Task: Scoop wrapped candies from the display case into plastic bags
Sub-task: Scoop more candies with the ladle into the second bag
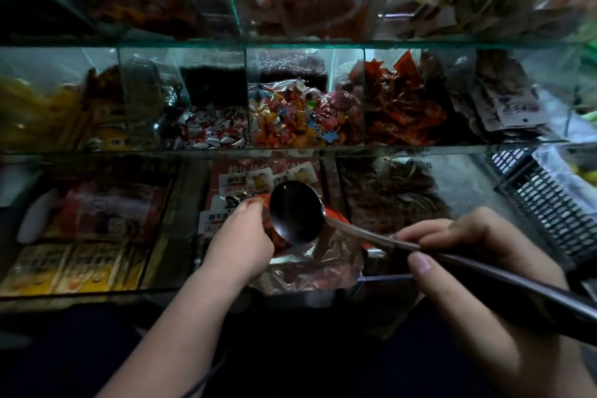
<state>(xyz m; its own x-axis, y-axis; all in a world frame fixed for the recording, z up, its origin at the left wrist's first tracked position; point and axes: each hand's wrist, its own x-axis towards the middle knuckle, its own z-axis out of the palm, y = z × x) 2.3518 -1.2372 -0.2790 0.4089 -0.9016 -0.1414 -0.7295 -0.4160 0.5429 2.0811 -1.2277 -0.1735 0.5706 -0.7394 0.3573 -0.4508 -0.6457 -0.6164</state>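
Left hand point(239, 236) grips the rim of a clear plastic bag point(310, 268), fingers curled round the edge, holding it up in front of the lowest tier of the glass display case point(290, 149). Reddish wrapped pieces show through the bag's plastic; exact kind unclear.

Right hand point(468, 255) pinches the long handle of a metal ladle point(295, 212), thumb on the near side, fingers wrapped over the top. The ladle bowl sits just over the bag mouth, next to the left hand. The bowl looks dark and shiny, nothing visible in it.

Wrapped candies point(290, 116), mixed colours, fill the middle compartment of the middle tier, above the ladle. Left of them, a compartment of white-and-red candies point(216, 129). Right of them, crinkled red packets point(403, 107). Yellow packets point(64, 268) lie in the lower left compartment. The top tier is blurred, with orange-brown goods. A black plastic crate point(542, 203) stands at the right, beside the case. Dim lighting overall.
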